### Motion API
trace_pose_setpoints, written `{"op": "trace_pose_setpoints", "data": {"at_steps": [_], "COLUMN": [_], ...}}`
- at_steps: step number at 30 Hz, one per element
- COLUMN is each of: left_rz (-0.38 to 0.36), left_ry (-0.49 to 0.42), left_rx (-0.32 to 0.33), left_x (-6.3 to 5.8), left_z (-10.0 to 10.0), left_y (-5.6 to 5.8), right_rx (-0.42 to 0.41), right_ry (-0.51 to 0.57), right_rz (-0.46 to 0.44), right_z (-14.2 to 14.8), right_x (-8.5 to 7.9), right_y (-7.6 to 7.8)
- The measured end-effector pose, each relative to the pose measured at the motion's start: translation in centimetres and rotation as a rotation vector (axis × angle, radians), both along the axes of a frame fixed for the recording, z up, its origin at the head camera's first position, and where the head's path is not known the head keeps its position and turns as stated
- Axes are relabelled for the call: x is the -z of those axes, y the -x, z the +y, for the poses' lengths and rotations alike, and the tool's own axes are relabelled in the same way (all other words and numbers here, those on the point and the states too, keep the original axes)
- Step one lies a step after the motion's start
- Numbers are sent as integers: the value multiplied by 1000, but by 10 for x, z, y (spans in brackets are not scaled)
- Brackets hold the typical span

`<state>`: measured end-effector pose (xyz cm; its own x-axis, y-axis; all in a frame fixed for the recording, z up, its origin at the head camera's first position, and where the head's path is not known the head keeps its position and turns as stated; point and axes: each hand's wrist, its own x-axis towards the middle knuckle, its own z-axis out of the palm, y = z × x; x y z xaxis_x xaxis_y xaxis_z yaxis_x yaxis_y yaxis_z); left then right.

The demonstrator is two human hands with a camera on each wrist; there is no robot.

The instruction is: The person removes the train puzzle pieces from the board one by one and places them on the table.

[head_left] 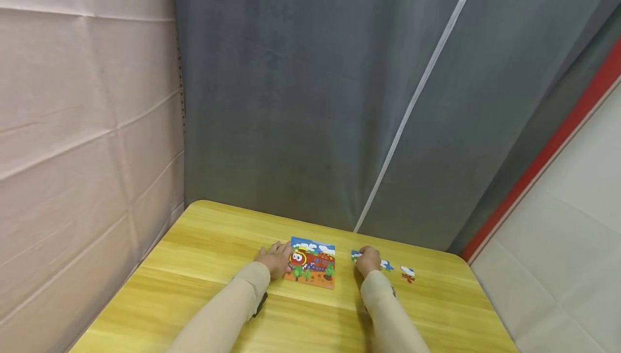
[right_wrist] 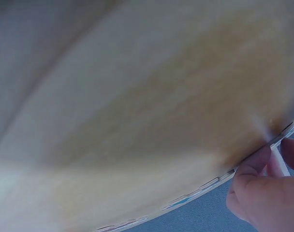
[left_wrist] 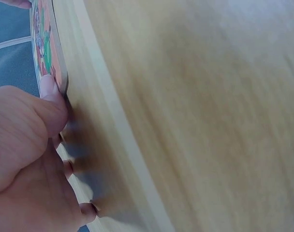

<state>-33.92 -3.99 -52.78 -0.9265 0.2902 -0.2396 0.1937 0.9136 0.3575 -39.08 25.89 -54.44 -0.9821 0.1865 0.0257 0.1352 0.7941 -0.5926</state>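
Puzzle board (head_left: 312, 264), one in all, lies flat at the lower centre of the head view, its printed face up, showing one round red-and-yellow face with two white eyes. One wooden table (head_left: 208, 245) carries it.

Two hands show. The left hand (head_left: 275, 260) rests at the board's left edge with its fingers loosely spread; in the left wrist view one thumb lies on the board's border, at the left of the frame, and three other fingertips are visible lower down. The right hand (head_left: 368, 261), right of the board, pinches one thin pale piece (right_wrist: 281, 162) between thumb and finger, at the lower right of the right wrist view.

Loose pieces show in four patches around that hand in the head view: one just left of it, one just right, one farther right, and one mostly hidden behind the right sleeve (head_left: 388, 304); how many pieces make up each patch I cannot tell. One small dark object (head_left: 260, 305) sits beside the left sleeve (head_left: 223, 307). One grey curtain (head_left: 301, 99) fills the upper centre.
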Motion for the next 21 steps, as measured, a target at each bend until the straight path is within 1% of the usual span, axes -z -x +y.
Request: {"op": "trace_pose_setpoints", "data": {"at_steps": [4,6,8,10,11,13,16,17,18,21], "left_rz": [5,0,5,1,6,9,11,14,7,-1], "left_ry": [2,9,20,21,24,16,15,14,11,6], "left_rx": [1,4,3,-2,-4,-15,-23,-25,-26,-27], "left_x": [-3,-1,4,5,10,13,17,19,16,14], "left_z": [0,0,0,0,0,0,0,0,0,0], "left_y": [-2,0,3,5,9,11,14,15,14,15], "right_rx": [14,12,-1,-10,-16,-25,-38,-49,-70,-152], "right_ry": [-4,-15,-45,-71,-82,-103,-101,-94,-88,-45], "right_rz": [-13,-18,-13,-12,-9,2,28,41,59,99], "right_z": [0,-1,-1,-3,-4,-7,-13,-15,-17,-24], "right_x": [-2,-3,-5,-7,-8,-12,-16,-17,-19,-21], "right_y": [-1,-1,-2,-2,-3,-4,-5,-5,-5,-5]}}
